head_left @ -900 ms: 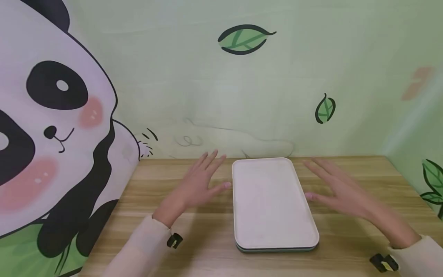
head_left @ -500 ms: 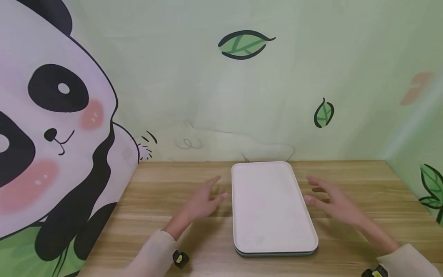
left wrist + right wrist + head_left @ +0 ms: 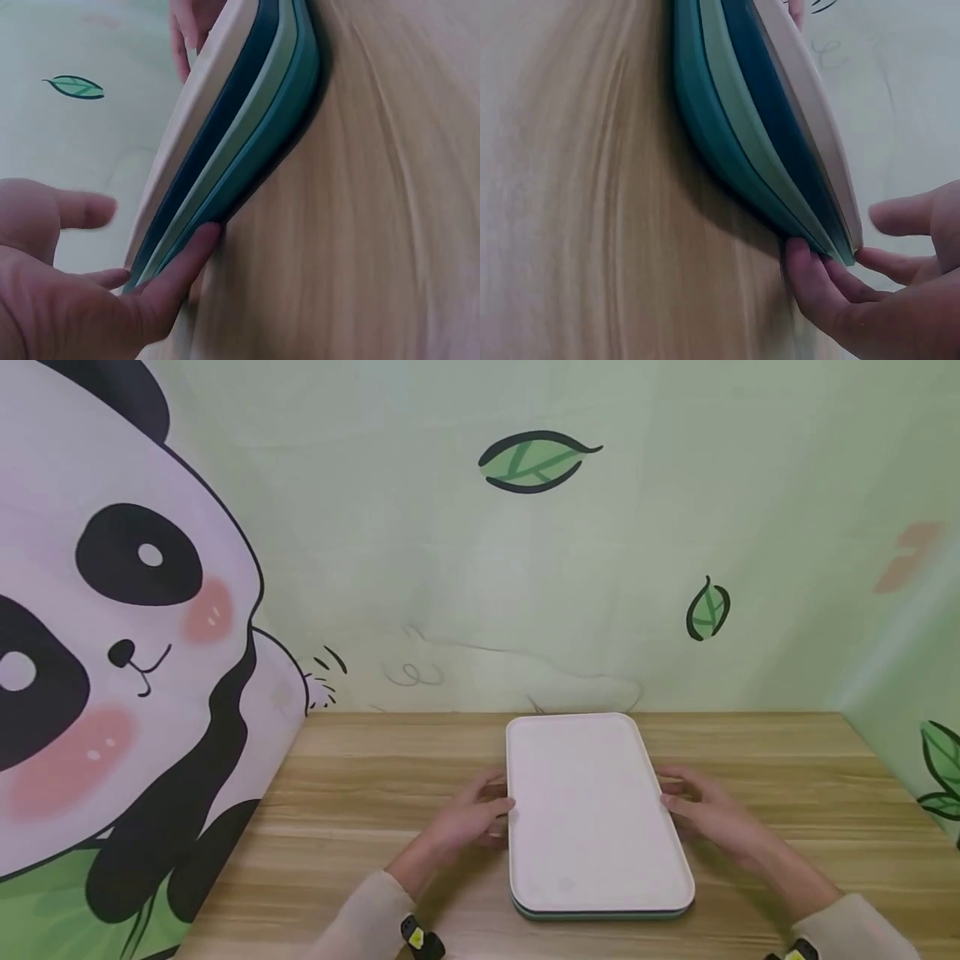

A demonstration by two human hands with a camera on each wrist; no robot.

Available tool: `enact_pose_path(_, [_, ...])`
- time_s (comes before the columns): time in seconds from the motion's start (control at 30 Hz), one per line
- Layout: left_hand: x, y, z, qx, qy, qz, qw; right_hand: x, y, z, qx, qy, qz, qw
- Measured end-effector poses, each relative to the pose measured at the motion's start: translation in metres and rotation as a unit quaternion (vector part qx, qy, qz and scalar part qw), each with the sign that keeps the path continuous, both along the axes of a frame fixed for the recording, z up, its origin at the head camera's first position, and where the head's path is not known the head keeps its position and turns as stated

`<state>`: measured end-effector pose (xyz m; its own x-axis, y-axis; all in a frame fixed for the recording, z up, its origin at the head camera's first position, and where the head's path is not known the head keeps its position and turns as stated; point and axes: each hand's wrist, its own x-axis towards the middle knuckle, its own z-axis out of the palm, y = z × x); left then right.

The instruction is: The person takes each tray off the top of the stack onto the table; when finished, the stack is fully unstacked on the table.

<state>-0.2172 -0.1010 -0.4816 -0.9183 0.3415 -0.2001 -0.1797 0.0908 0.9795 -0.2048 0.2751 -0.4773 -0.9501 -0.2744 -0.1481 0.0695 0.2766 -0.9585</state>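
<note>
A stack of flat rectangular boards with rounded corners lies on the wooden table, its white top board [image 3: 592, 818] having a slightly raised rim. Below it, the left wrist view shows a dark blue board [image 3: 217, 127], a light green one [image 3: 247, 112] and a teal one [image 3: 277, 112]. My left hand [image 3: 472, 814] is at the stack's left long side, a fingertip against the lowest board's edge. Opposite, my right hand [image 3: 708, 814] touches the right side with its fingertips low on the edge. In the wrist views both thumbs stand a little off the white board.
The wooden table [image 3: 360, 768] reaches back to a pale green wall [image 3: 420, 527] printed with leaves. A large panda picture [image 3: 150, 693] covers the left side. Each sleeve has a small black device at the cuff, such as the left device [image 3: 422, 937].
Both hands have come down and inward from beside the stack until their fingers reach its long sides. Their spread fingers have bent. The stack has stayed put.
</note>
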Motion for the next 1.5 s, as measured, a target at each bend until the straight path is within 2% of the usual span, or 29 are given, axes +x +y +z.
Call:
enact_pose_path(0.13, [0.004, 0.003, -0.005, 0.002, 0.004, 0.013, 0.9999, 0.003, -0.004, -0.003, 0.031, 0.009, 0.005, 0.999])
enact_pose_path(0.33, [0.008, 0.003, -0.012, 0.006, 0.005, 0.027, 0.9996, 0.005, -0.007, -0.005, 0.035, 0.0, 0.008, 0.999])
enact_pose_path(0.73, [0.01, 0.008, -0.011, 0.004, 0.006, 0.033, 0.9994, 0.007, -0.006, -0.004, 0.037, -0.006, 0.002, 0.999])
enact_pose_path(0.97, [0.009, 0.011, -0.007, 0.005, 0.014, 0.029, 0.9995, 0.009, -0.006, 0.005, 0.045, -0.01, -0.004, 0.999])
enact_pose_path(1.23, [0.006, 0.008, -0.007, -0.002, 0.01, 0.018, 0.9998, 0.003, -0.006, 0.012, 0.032, -0.025, -0.001, 0.999])
enact_pose_path(1.5, [0.005, 0.006, -0.008, -0.005, 0.005, 0.012, 0.9999, 0.0, -0.01, 0.026, 0.044, -0.016, -0.031, 0.998])
